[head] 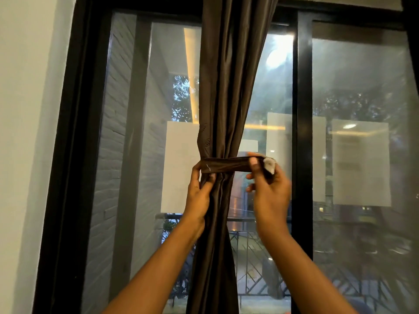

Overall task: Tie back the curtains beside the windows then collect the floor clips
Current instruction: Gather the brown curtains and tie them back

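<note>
A dark brown curtain hangs in front of a black-framed window, gathered into a narrow bunch at its middle. A matching fabric tie-back runs level across the front of that bunch and reaches out to the right.

The left hand is closed on the left side of the gathered cloth, its thumb pressed on the tie-back's left end just where the band meets the curtain. The right hand is held to the right of the curtain, clear of the cloth, and pinches the free end of the band between thumb and fingers. A small pale patch shows at that end (it looks like a fastening pad, though the picture is too soft to be sure).

Below the band the curtain flares out again and drops past the forearms. Through the glass a metal railing is visible outside, and a pale wall borders the window on the left.
</note>
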